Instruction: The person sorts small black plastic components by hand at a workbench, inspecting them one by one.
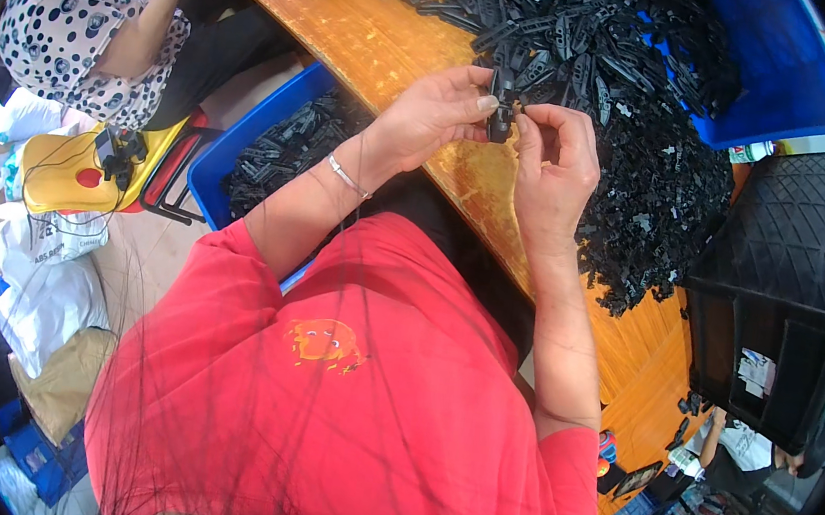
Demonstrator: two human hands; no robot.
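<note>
Over the table's near edge, my left hand [422, 123] grips a long, narrow black plastic part [499, 121] between thumb and fingers, upright in view. Close by its right side, my right hand [558, 167] pinches a tiny black piece [518, 110] between thumb and forefinger. Whether that piece touches the long part is too small to tell. Beyond my hands lies a heap of long black plastic parts [557, 31]. To the right of my right hand spreads a pile of small black pieces [655, 198].
A wooden table [355, 35] runs diagonally before me. One blue bin [792, 86] leans at the far right; another blue bin [208, 176] with black parts sits left of me. A black crate [774, 265] stands right. A person in a spotted top [84, 32] sits at far left.
</note>
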